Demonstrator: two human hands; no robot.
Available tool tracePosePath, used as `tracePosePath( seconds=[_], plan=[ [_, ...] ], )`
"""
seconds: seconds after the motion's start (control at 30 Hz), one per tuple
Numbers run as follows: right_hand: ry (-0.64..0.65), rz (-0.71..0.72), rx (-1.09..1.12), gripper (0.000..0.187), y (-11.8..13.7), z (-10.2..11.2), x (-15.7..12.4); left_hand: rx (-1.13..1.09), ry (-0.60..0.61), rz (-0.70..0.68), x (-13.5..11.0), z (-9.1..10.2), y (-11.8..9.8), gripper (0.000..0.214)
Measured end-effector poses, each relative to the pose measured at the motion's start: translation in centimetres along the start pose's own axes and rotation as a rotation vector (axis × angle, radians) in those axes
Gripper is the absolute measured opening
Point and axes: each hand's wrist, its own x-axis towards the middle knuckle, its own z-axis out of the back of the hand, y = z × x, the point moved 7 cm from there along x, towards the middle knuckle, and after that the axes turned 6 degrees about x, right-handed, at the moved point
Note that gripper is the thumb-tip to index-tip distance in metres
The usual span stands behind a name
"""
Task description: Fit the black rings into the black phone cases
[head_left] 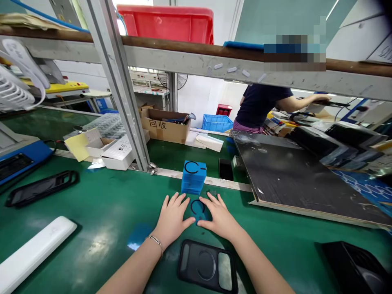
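Note:
My left hand (174,216) lies low over the green table, fingers spread, its thumb at the left edge of a small blue film sheet (196,214) with a black ring on it. From the other side my right hand (221,217) reaches the same sheet, fingers stretched out and thumb at its lower right edge. Just beyond the fingertips stands a blue stack of such sheets (192,181), a black ring showing on top. Nearer to me, between the forearms, a black phone case (200,267) with a ring outline and a camera cutout lies flat.
A dark board (294,175) extends along the right, with stacked black cases (318,141) on it. Another black case (43,188) and a white bar (36,251) lie left. A metal post (118,85) rises ahead. A co-worker (260,104) works behind the bench.

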Motion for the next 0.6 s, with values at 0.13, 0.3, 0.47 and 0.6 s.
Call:
tracePosePath(
  seconds=[0.13, 0.3, 0.47, 0.6],
  plan=[
    [-0.023, 0.047, -0.009, 0.070, 0.2, -0.1, -0.8, -0.002, -0.016, -0.007, 0.1, -0.1, 0.0, 0.051],
    [-0.126, 0.118, -0.013, 0.038, 0.3, -0.3, -0.7, -0.134, -0.078, 0.018, 0.1, 0.3, 0.0, 0.036],
    [-0.251, 0.213, 0.010, 0.023, 0.3, 0.9, -1.2, -0.387, -0.085, 0.070, -0.1, 1.1, -0.4, 0.022],
    [-0.309, 0.303, 0.034, 0.033, 1.4, 1.7, -2.3, -0.635, 0.030, 0.021, -0.4, 1.0, -2.1, 0.031]
  ],
)
